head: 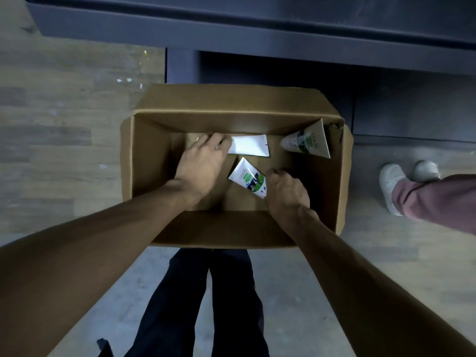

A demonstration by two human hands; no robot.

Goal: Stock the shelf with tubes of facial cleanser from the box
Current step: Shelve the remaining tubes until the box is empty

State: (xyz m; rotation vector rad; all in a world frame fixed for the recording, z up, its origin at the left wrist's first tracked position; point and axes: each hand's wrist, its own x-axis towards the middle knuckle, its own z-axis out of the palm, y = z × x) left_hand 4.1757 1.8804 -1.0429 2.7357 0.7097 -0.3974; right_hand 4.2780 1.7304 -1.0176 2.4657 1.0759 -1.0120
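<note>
Hands in the box, three tubes on its floor

Head camera, looking straight down: cardboard box [231, 228] sits open on the floor, just below a dark shelf unit [257, 29] that runs across the frame at 12 o'clock. Both bare forearms reach in from the lower corners.

Left hand [203, 163] lies at about 10 o'clock of the box floor, fingers [219, 140] loosely spread and resting on the near end of a white tube [251, 145] that lies flat with its plain side up. Whether those fingers have closed on it cannot be told; they cover only its left end.

Right hand [286, 191] is at about 5 o'clock of the box floor, curled over the lower end of a printed tube of facial cleanser [247, 177], white with a green and dark label. Its fingertips are hidden beneath the hand, so a firm grip cannot be told either.

Third tube [307, 141] leans in the corner at 2 o'clock, apart from both hands.

Dark trousers [226, 305] of the wearer show at 6 o'clock. Another person's white shoes [391, 186] stand on the floor at 3 o'clock, outside the box.
</note>
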